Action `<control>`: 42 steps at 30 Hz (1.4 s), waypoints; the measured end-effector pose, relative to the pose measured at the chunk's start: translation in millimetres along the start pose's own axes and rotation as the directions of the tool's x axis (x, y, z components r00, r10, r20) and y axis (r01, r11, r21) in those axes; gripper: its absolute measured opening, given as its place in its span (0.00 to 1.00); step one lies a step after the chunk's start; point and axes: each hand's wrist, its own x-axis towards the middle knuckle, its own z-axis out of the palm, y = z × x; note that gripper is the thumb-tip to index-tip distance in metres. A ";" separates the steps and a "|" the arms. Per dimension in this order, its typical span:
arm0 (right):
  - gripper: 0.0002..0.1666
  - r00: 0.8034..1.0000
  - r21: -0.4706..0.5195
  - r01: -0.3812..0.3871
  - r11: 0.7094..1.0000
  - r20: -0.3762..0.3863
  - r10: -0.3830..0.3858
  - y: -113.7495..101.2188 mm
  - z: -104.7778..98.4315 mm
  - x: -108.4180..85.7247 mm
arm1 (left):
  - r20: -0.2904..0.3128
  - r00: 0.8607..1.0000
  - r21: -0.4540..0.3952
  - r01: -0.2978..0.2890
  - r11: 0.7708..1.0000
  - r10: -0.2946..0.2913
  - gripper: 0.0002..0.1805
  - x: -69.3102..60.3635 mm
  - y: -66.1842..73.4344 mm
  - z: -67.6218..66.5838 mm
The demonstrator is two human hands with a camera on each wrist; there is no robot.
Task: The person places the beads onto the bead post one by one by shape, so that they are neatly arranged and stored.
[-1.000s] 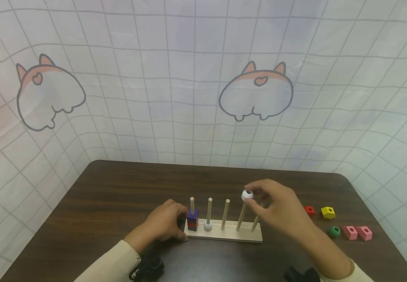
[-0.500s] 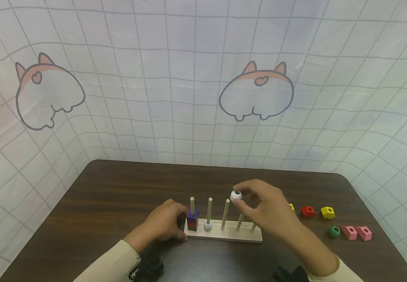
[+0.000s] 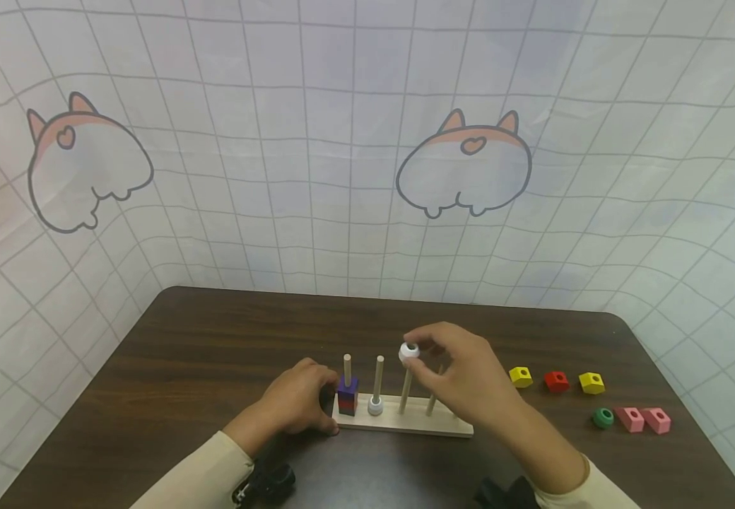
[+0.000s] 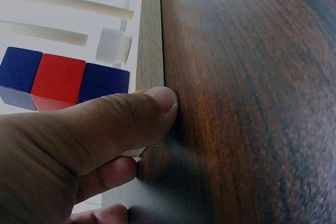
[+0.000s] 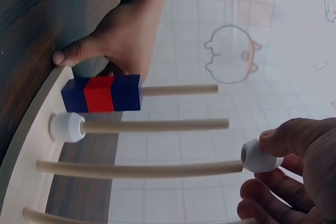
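At the left end of a wooden peg board (image 3: 421,421), my left hand (image 3: 296,400) grips the base, its thumb (image 4: 142,109) along the front edge. My right hand (image 3: 469,375) pinches a white bead (image 5: 259,157) between thumb and fingers. The bead's hole faces the tip of the third peg (image 5: 142,169); whether the tip has entered cannot be seen. On the first peg sits a stack of blue, red and blue cubes (image 5: 100,94). Another white bead (image 5: 67,127) lies at the foot of the second peg. My right hand partly hides the rightmost pegs in the head view.
Right of the board lie a yellow block (image 3: 521,377), a red block (image 3: 557,382) and a second yellow block (image 3: 592,383). Nearer are a green bead (image 3: 603,418) and two pink blocks (image 3: 631,419). A patterned white curtain (image 3: 342,177) surrounds the dark table (image 3: 234,332).
My right hand has carried the white bead leftward, from above the fourth peg to the top of the third. A yellow block has come into view behind it. My left hand stays put.
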 end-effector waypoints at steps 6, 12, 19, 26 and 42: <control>0.18 0.999 -0.003 -0.045 0.999 0.013 0.046 -7.1 7.0 2.3 | -0.002 1.000 -0.001 -0.006 1.000 0.006 0.28 0.7 -1.0 0.7; 0.18 0.999 0.024 -0.051 0.998 -0.005 0.051 -10.4 17.2 5.6 | -0.007 1.000 0.003 -0.007 1.000 0.007 0.28 1.0 -2.0 1.4; 0.19 0.997 0.056 -0.069 0.996 -0.023 0.071 -14.8 25.4 7.9 | -0.001 1.000 -0.002 -0.004 1.000 0.004 0.28 1.3 -1.6 0.8; 0.18 0.991 0.045 -0.130 0.991 -0.021 0.131 -21.6 31.9 9.9 | -0.005 1.000 -0.005 -0.007 1.000 0.007 0.28 1.1 -1.8 0.1; 0.39 0.973 0.106 -0.230 0.967 0.013 0.230 -10.2 58.3 -5.6 | -0.015 1.000 -0.008 -0.004 1.000 0.004 0.28 2.1 -4.4 2.2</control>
